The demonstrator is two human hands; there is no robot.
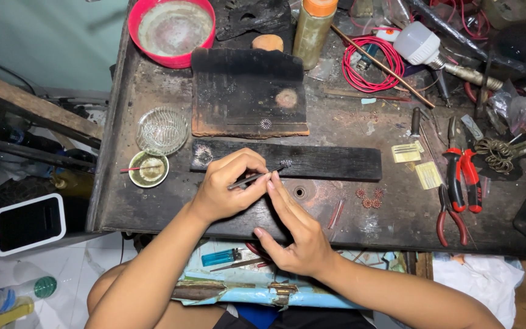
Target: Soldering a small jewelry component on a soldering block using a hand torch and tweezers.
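- The left hand [223, 186] pinches thin dark tweezers [255, 177], whose tips hold a small round filigree piece [285, 163] just above the long charred wooden strip [312, 161].
- The right hand [296, 234] is flat and open, gripping nothing; its fingertips [271, 180] touch the tweezers near their tips.
- Both hands work at the near edge of the dark workbench [153, 213]; a bare stretch of benchtop lies between the hands and the pliers.
- Behind the strip sits a scorched soldering block [248, 91] with another round filigree piece [266, 124] on its front lip.
- To the left stand a clear ribbed glass dish [162, 130] and a small pale bowl [148, 169]; a red bowl [171, 30] is at the far corner.
- To the right lie two yellowish paper slips [418, 164], red-handled pliers [462, 176] and tiny copper-coloured ornaments [369, 198].
- A coil of red wire [372, 64], a bottle with an orange cap [315, 24] and a white bulb [418, 44] crowd the far side.
- A blue lighter [220, 256] lies on the tray in the lap.
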